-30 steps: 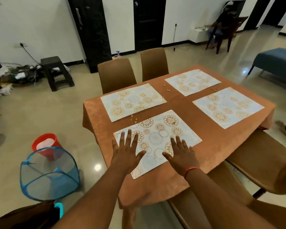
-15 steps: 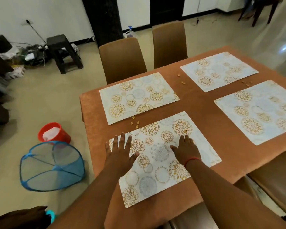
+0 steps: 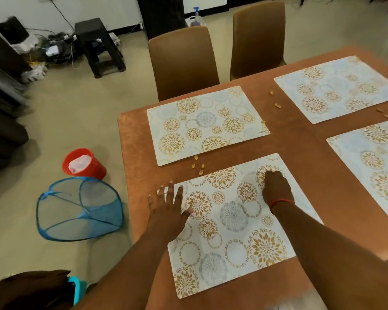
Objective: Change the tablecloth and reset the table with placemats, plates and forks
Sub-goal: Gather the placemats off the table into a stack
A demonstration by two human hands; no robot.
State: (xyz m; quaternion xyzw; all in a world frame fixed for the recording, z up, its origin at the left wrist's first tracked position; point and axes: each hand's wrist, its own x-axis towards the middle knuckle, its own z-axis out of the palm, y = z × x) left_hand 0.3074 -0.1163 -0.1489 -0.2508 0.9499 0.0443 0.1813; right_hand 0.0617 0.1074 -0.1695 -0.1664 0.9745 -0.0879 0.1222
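An orange-brown tablecloth [image 3: 300, 153] covers the table. Several white placemats with gold and blue floral circles lie on it. The nearest placemat [image 3: 231, 222] is under both my hands. My left hand [image 3: 168, 209] lies flat at its far left corner with fingers spread, partly on the cloth. My right hand [image 3: 276, 189] rests near the mat's far edge with its fingers curled down; I cannot tell whether they pinch anything. Another placemat [image 3: 205, 124] lies beyond, and two more lie at the right [image 3: 336, 88] [image 3: 372, 162]. Small yellow-brown crumbs [image 3: 198, 167] are scattered between the mats.
Two brown chairs [image 3: 182, 63] [image 3: 258, 39] stand at the table's far side. On the floor to the left are a red bucket [image 3: 83, 163] and a blue mesh basket [image 3: 78, 209]. A dark stool [image 3: 99, 45] and cables sit by the wall.
The view has tilted down and closer to the table. My left hand has slid left toward the mat's corner, and my right hand has moved toward the far edge and curled its fingers.
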